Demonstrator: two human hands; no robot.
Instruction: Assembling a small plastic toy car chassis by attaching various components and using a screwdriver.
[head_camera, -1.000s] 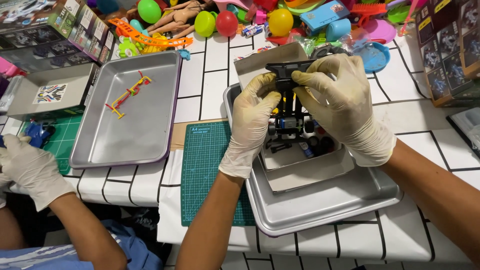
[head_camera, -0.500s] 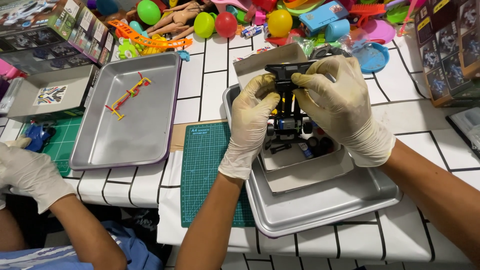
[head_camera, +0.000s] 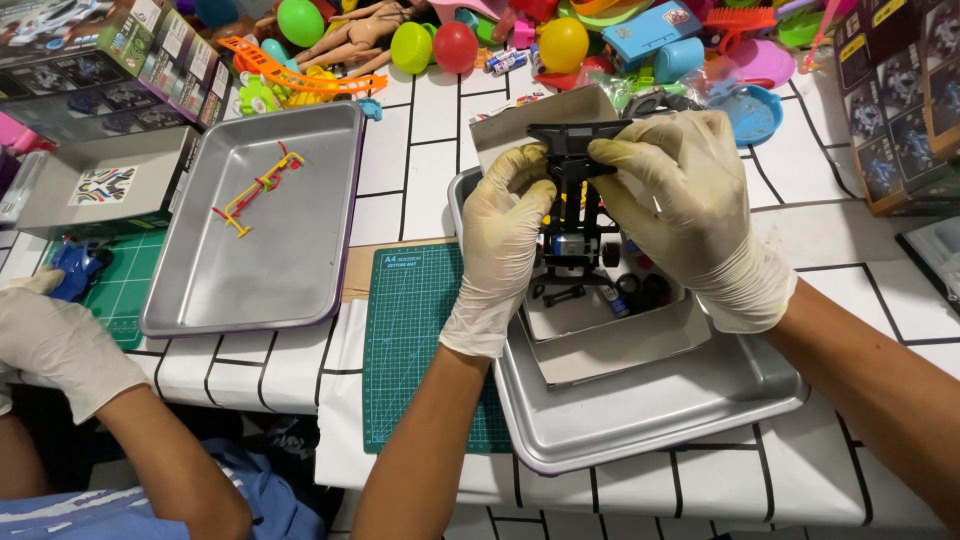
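Your left hand (head_camera: 497, 250) and right hand (head_camera: 690, 200), both gloved, are closed on a black toy car frame (head_camera: 572, 200), holding it upright over the open box (head_camera: 600, 330) inside the steel tray (head_camera: 650, 420); small wheels (head_camera: 640, 290) lie in the box; a co-worker's gloved hand (head_camera: 55, 345) rests by a blue car (head_camera: 78, 268) on the far left

Both hands, the left hand (head_camera: 497, 240) and the right hand (head_camera: 690, 205), wear thin, matt, cream-coloured gloves that look like latex and wrinkle at the knuckles. The toy car frame (head_camera: 572, 200) between them is dark, matt plastic. The tray (head_camera: 650, 420) beneath is brushed metal with a dull sheen, like the second tray (head_camera: 290, 260) to the left. The cutting mat (head_camera: 415, 340) seems smooth rubbery plastic. The counter (head_camera: 830, 230) looks glossy, perhaps tiled.
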